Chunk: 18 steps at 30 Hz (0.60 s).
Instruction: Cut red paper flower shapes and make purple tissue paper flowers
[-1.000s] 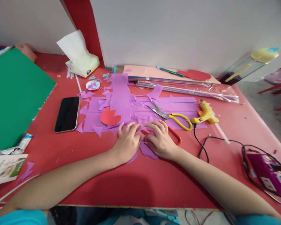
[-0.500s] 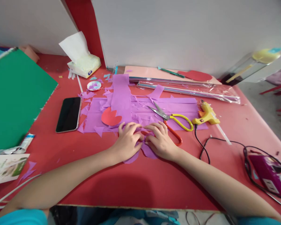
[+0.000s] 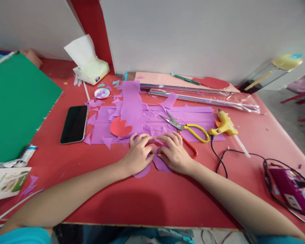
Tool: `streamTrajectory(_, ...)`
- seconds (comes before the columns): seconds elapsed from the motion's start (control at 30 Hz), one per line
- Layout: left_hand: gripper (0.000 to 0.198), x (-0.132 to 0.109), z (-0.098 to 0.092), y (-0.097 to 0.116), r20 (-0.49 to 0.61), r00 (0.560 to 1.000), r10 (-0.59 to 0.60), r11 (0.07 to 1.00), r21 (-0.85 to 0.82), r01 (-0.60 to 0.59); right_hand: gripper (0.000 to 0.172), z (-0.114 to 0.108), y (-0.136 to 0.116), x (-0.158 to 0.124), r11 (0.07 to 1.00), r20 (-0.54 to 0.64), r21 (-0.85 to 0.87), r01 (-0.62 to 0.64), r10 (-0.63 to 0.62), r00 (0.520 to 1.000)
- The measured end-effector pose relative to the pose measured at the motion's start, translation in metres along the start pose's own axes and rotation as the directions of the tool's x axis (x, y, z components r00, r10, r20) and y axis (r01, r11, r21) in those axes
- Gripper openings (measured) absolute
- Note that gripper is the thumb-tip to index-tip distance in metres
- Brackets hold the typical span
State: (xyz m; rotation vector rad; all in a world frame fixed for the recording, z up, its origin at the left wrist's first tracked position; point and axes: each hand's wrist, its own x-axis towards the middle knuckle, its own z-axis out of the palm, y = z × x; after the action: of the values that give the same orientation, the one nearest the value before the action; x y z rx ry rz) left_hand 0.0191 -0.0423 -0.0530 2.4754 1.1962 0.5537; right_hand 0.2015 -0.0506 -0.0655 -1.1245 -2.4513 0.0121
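My left hand and my right hand meet at the middle of the red table, fingers curled and thumbs turned inward. Under my right hand a cut purple paper piece with a rounded edge shows, pinched at its upper part. Another rounded purple paper piece sticks out below my left hand, whose thumb and fingers close on the paper. My fingers hide where the pieces meet. Scissors with yellow and orange handles lie open just beyond my right hand. A red paper cutout with a zigzag edge rests beyond my left hand.
Purple paper sheets and scraps spread behind my hands. A yellow glue gun with a black cord lies right, near a purple box. A phone, tissue pack and green board stand left.
Both hands stay nearly in place. My left fingers and thumb shift slightly over the purple paper, and less of it shows between the hands.
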Motion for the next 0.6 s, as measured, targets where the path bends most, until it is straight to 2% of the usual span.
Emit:
streamTrajectory(0.2, 0.015, 0.0019, -0.0032, -0.0023, 0.04, 0.997, 0.059, 0.998, 0.008, -0.059, 0.014, 0.0028, 0.0015, -0.0021, 0.999, 0.024, -0.041, -0.023, 0.024, 0.999)
streamTrajectory(0.43, 0.014, 0.0033, -0.0043, -0.0047, 0.069, 0.996, 0.057, 0.998, 0.0, -0.057, 0.014, 0.0033, 0.0011, -0.0029, 0.998, 0.042, -0.061, -0.028, 0.03, 0.999)
streamTrajectory(0.6, 0.017, 0.0029, -0.0012, -0.0054, 0.048, 0.997, 0.057, 0.998, 0.0, -0.057, 0.01, 0.0018, -0.0002, -0.0027, 0.999, -0.021, -0.036, -0.017, 0.017, 1.0)
